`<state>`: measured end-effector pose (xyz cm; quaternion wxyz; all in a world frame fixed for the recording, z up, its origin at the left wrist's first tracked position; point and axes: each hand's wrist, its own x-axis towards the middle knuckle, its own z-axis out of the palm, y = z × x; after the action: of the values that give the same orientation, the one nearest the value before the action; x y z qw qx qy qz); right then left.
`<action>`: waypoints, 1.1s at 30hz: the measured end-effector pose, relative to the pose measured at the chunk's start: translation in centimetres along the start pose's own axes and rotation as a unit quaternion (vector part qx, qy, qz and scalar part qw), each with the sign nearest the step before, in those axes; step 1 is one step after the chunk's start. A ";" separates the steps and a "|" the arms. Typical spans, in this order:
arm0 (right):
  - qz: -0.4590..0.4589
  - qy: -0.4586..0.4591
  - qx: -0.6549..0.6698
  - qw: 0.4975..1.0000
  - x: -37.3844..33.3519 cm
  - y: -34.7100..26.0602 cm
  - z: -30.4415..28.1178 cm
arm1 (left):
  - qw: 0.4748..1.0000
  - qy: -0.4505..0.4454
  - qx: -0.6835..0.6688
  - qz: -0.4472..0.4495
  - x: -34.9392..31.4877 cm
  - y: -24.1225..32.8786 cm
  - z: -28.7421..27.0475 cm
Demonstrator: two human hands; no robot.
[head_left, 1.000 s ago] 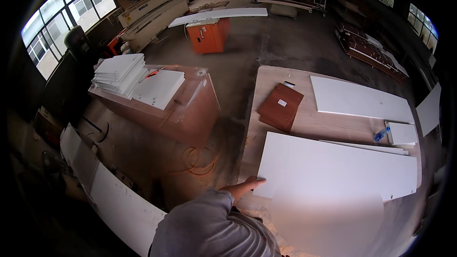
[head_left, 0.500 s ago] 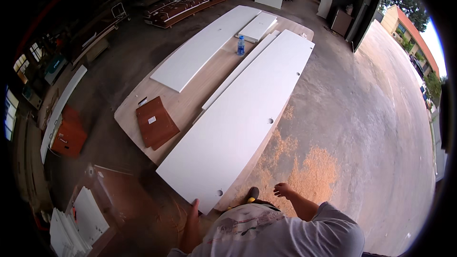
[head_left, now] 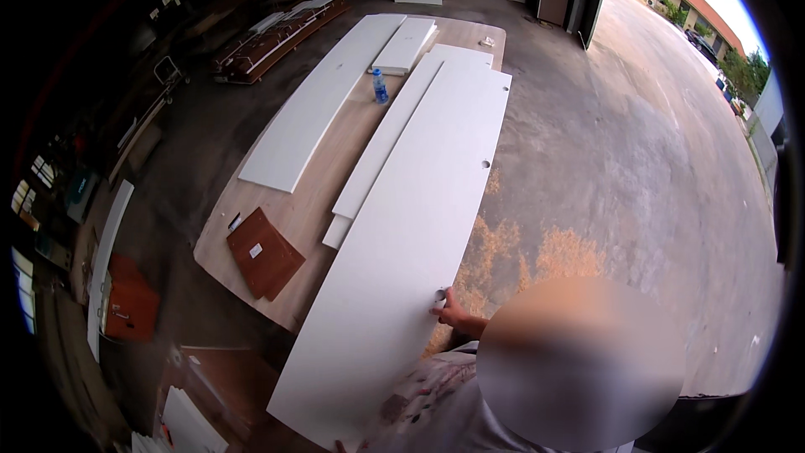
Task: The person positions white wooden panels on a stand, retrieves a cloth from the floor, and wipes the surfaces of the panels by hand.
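A long white panel [head_left: 390, 226] with several round holes near its right edge lies lengthwise over the table and juts out past its near end. My right hand [head_left: 454, 312] grips this panel's right edge, with fingers at one hole. Of my left hand [head_left: 340, 446], just a fingertip shows, on the near end of the panel at the lower picture edge; the rest is hidden. Beneath and left of the long panel lie narrower white boards [head_left: 377, 151]. A blurred round patch covers the area right of my torso.
The wood-toned table [head_left: 323, 180] also bears another long white board [head_left: 323, 109], a small white board stack [head_left: 404, 46], a water bottle [head_left: 380, 86] and brown boards [head_left: 264, 253]. Sawdust [head_left: 570, 253] covers floor to the right. Boards [head_left: 189, 419] stand at lower left.
The long panel has slid toward me, baring more of the boards under it. My right hand, free before, now holds its right edge. The view has shifted too.
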<state>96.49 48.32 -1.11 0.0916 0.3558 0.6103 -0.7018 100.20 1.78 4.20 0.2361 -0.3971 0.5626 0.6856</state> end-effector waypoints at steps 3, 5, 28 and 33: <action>0.017 -0.025 0.036 0.999 0.4 -2.8 -0.7 | 1.000 0.015 -0.005 0.002 -0.2 -0.3 0.0; 0.040 -0.032 0.033 0.998 2.4 -4.8 -3.0 | 1.000 0.017 -0.003 0.006 -0.1 -0.5 1.0; 0.144 0.161 -0.177 0.960 11.8 -0.4 -62.1 | 0.647 0.362 0.612 0.276 10.1 3.8 52.6; 0.053 0.120 -0.196 0.972 20.5 -14.5 -64.6 | 0.580 0.223 0.662 0.420 14.5 6.7 75.9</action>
<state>98.47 117.58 -2.30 0.1224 0.4440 0.7229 -0.5151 65.56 71.02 0.32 -0.0136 0.0096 0.9992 0.0362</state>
